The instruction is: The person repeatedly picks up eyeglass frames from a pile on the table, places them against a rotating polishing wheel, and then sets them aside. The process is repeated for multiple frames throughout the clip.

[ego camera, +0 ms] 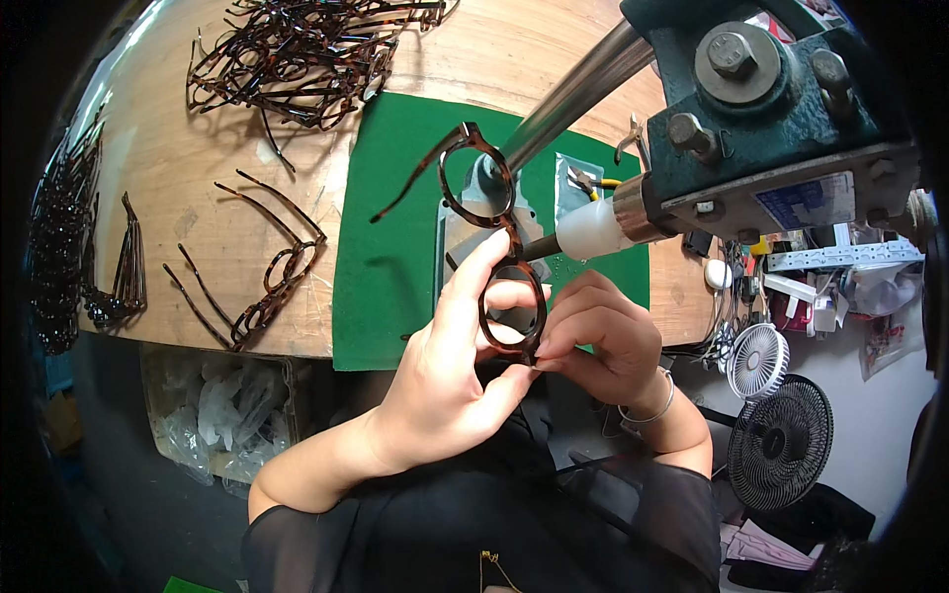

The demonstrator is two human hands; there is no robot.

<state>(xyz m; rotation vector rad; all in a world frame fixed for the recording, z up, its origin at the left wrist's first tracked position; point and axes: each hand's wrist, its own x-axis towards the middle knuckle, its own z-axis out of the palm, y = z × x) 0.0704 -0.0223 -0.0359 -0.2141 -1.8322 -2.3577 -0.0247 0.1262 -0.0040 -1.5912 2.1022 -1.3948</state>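
A tortoiseshell eyeglass frame (506,200) is held upright on its side over the green mat (378,296). My left hand (463,356) grips it around the bridge and lower rim, with fingers showing through the lower lens opening. At the lower hinge corner, the fingertips of my right hand (600,333) pinch the frame; whether a small part is between them is hidden. One temple arm (419,178) extends to the left from the upper end. Just behind the bridge is the dark rod of a press with a white plastic collar (593,228).
The green metal press head (778,111) fills the upper right. Tangled tortoiseshell frames (296,67) lie at the upper left, with two frames (278,285) nearer and stacked temple arms (122,274) beside them. Pliers (589,181) rest on a plastic bag. Fans (778,445) stand at right.
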